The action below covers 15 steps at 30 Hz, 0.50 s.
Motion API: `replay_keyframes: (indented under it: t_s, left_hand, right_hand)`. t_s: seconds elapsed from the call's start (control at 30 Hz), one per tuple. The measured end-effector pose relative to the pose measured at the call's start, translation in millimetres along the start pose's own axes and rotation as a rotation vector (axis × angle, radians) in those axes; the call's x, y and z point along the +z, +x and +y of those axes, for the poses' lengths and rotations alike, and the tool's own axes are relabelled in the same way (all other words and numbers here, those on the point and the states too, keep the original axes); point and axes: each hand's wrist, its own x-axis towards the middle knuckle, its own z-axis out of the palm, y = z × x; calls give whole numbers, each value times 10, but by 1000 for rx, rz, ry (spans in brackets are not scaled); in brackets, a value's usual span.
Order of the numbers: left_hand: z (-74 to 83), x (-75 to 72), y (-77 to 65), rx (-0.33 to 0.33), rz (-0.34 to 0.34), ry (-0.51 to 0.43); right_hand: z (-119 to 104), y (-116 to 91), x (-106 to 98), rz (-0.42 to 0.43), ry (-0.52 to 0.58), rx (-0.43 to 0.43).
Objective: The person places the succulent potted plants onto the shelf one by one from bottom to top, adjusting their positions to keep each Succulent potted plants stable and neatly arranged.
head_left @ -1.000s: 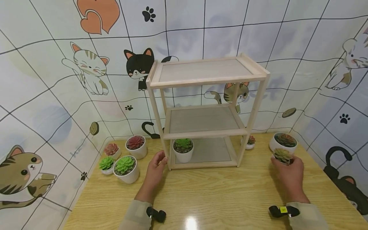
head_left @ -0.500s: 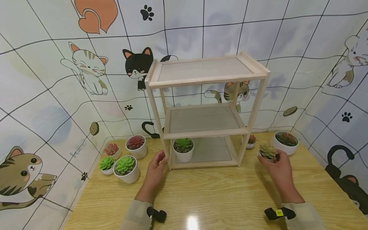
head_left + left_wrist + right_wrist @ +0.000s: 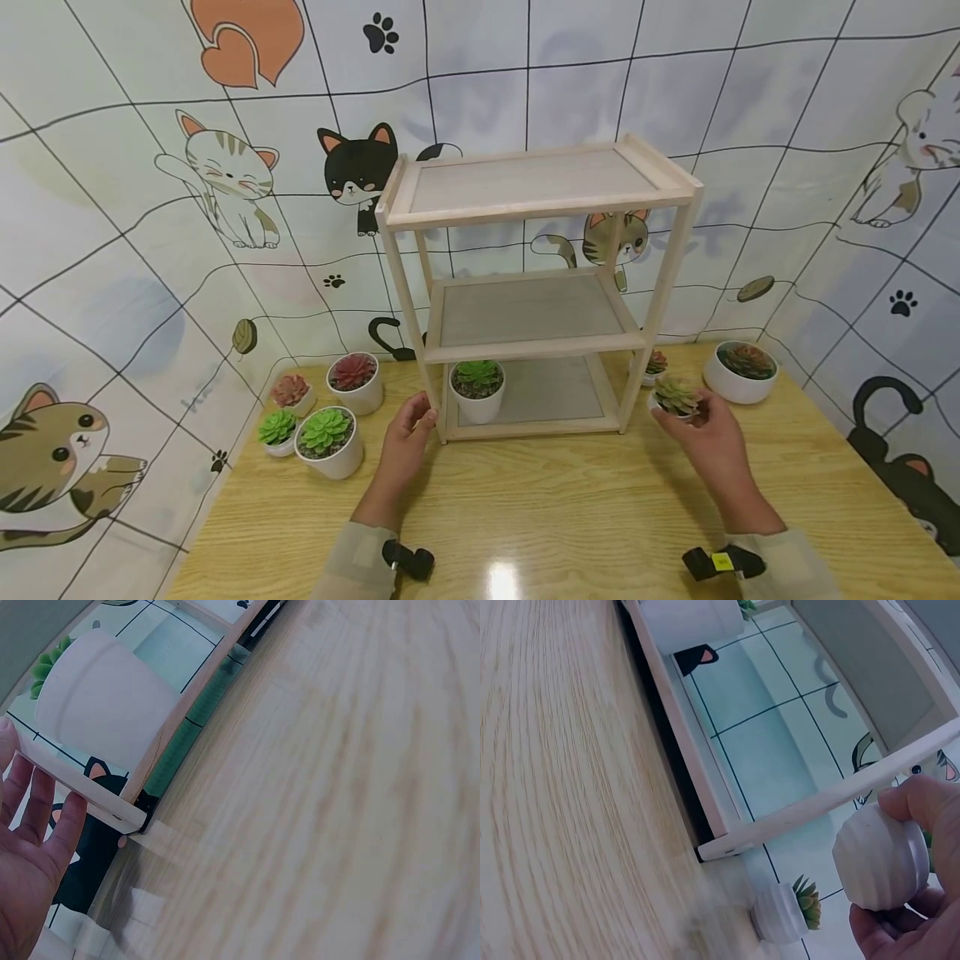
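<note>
Nearest of all, two pale sleeves (image 3: 348, 567) reach in over the wood-grain table (image 3: 517, 508), in front of the wooden shelf (image 3: 534, 347), a black device strapped at each wrist.

Here's the left hand (image 3: 407, 433), right at the shelf's left front leg: fingers bent, fingertips against the post, thumb across from them, a light hold on the wood. And over on the shelf's right, the right hand (image 3: 712, 433) has a firm pinch, thumb on one side and fingers on the other, on a small ribbed white pot with a yellowish-green succulent (image 3: 677, 397). That pot is above the table, near the shelf's right front leg and outside the frame.

Left of the shelf, a larger bright-green potted plant (image 3: 330, 442) stands closest, a small green one (image 3: 278, 432) beside it. Inside the shelf, on the bottom tier at its left end, sits a green succulent in a white pot (image 3: 478, 404), upright.

Farther back on the shelf's left come a small pink succulent (image 3: 292, 393) and a dark red one (image 3: 356, 383). Back on its right, a wide white pot (image 3: 741, 379) and, partly hidden by the shelf's leg, a small reddish plant (image 3: 654, 367). Behind the shelf rises a grid-lined wall (image 3: 480, 108) of cartoon cats and paw prints.
</note>
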Motion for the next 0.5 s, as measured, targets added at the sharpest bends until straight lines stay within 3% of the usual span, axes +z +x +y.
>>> replay_keyframes:
  t_s: [0.5]
  left_hand:
    - [-18,-1,1,1,-6,-2]
  right_hand:
    - [-83,-74,43,-77,74,-57]
